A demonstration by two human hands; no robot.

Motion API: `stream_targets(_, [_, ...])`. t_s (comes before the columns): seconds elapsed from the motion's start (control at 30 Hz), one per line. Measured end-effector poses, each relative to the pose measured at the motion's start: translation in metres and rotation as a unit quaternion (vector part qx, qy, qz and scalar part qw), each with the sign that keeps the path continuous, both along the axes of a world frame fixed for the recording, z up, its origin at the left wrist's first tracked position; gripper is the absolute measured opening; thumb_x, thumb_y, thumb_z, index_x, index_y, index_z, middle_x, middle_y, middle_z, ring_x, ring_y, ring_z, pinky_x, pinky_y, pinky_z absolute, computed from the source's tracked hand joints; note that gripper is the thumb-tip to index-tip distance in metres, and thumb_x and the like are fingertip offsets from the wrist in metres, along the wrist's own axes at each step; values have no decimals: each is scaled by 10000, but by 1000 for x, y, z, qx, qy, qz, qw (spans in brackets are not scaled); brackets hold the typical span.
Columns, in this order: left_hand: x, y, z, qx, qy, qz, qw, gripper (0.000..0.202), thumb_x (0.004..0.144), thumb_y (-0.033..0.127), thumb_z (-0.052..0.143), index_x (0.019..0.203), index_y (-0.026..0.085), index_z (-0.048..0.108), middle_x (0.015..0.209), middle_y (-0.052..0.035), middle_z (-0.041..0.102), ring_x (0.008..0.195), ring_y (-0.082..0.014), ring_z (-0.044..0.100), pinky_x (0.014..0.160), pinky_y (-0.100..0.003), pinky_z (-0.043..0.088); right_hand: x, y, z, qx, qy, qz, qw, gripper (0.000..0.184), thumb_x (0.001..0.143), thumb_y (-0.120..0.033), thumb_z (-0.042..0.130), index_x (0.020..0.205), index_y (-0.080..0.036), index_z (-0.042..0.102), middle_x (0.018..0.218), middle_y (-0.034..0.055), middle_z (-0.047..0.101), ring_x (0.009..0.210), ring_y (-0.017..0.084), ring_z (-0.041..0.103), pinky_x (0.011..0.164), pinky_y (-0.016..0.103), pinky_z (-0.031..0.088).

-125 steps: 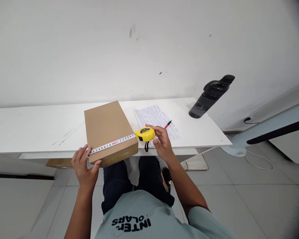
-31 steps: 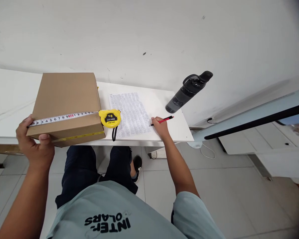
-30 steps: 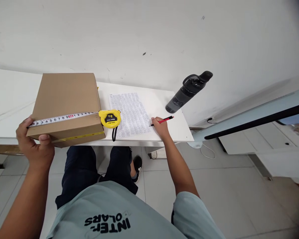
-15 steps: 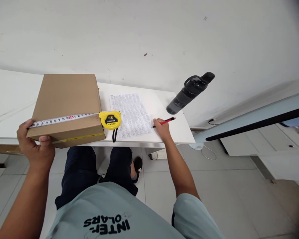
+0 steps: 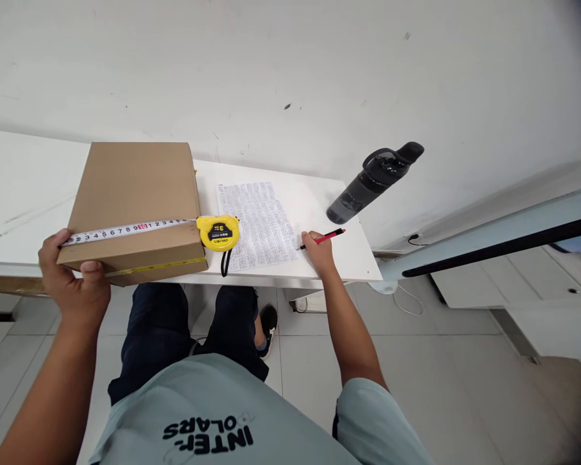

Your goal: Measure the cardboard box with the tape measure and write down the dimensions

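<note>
My left hand (image 5: 77, 278) grips the near left corner of a brown cardboard box (image 5: 138, 184), its fingers on the end of a tape measure's blade. That white blade lies across the top of the box near its front edge. At the box's right side sits the yellow tape measure (image 5: 217, 233), with a black wrist strap hanging down. My right hand (image 5: 318, 254) is closed around a red and black pen (image 5: 330, 236), whose tip is at the right edge of a sheet of paper (image 5: 256, 223) densely covered in small text.
A dark bottle (image 5: 368, 187) stands at the right end of the white table (image 5: 319, 203), close to the wall. Below the table's front edge are my legs. Farther right are a pale slanted panel (image 5: 503, 223) and white cabinets (image 5: 518, 278).
The whole view has shifted slightly, so everything on the table appears a little farther right. Both hands keep their holds on the box and the pen.
</note>
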State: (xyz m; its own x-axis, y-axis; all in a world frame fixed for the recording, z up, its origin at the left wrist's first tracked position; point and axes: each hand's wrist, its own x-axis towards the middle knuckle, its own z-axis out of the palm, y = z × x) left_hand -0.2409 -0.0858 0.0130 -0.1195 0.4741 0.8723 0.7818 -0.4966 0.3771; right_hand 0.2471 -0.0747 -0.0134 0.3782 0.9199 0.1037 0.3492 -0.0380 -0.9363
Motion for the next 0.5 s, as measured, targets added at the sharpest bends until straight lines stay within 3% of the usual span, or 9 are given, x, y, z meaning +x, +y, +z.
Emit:
stream_targets(0.33, [0, -2, 0, -11, -2, 7, 1000, 811, 917, 702, 489, 1395, 48, 513, 1343, -201, 587, 1277, -298, 566, 1099, -471, 428, 0, 3, -5, 17, 8, -31, 999, 384, 862, -355, 559, 532, -239, 401, 542, -57, 412, 600, 139, 407, 629, 288, 356])
stream_targets(0.5, [-3, -1, -3, -18, 4, 10, 1000, 798, 920, 694, 485, 1398, 55, 509, 1333, -195, 588, 1255, -293, 575, 1088, -472, 432, 3, 3, -6, 10, 8, -13, 1000, 365, 847, -374, 584, 537, -229, 458, 550, -52, 445, 611, 143, 440, 637, 286, 373])
